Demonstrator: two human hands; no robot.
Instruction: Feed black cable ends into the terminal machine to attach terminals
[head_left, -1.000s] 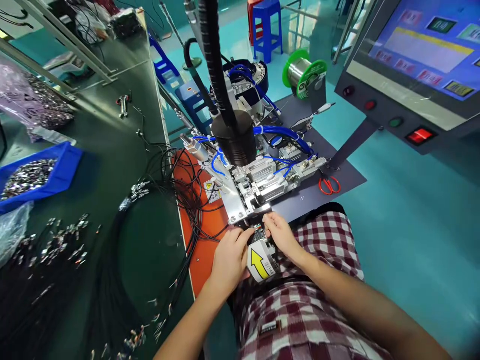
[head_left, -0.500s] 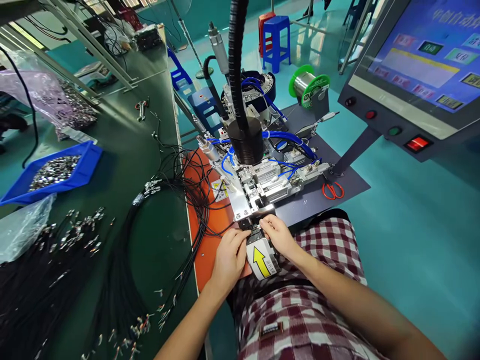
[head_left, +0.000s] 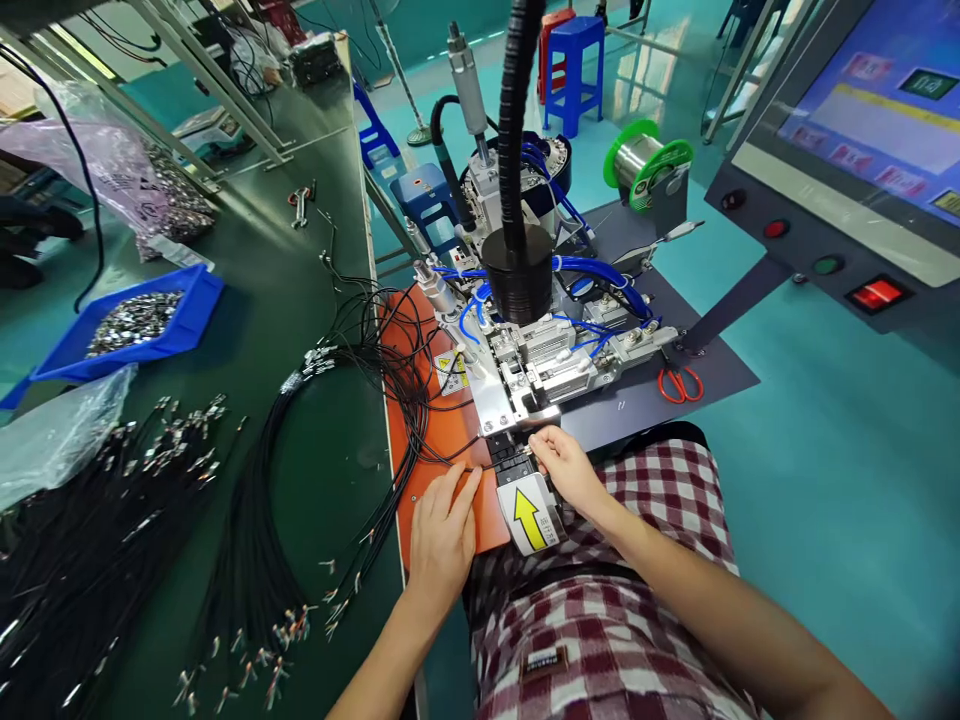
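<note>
My left hand [head_left: 444,525] is over the orange plate, just left of the fixture, with its fingertips on a thin black cable [head_left: 487,467] that runs across to the fixture. The fingers are long and slightly bent, and their grip is partly hidden. At the black fixture [head_left: 513,464] my right hand [head_left: 568,470] pinches a small shiny connector [head_left: 528,450], mostly covered by the fingertips. Below the fixture is a white guide block [head_left: 551,530] with a yellow arrow. The machine [head_left: 547,350] with metal slides and blue air tubes stands directly beyond both hands.
Black cables [head_left: 409,390] lie tangled over the orange plate [head_left: 442,505]. On the green table are cable bundles [head_left: 247,520] and a blue tray [head_left: 196,300] of metal connectors. Red-handled scissors [head_left: 681,384], a solder spool [head_left: 637,165] and a control screen [head_left: 862,130] are to the right.
My left hand has moved left, away from the fixture, along the black cable. My right hand stays pinched at the fixture's right side. The whole view has shifted slightly.
</note>
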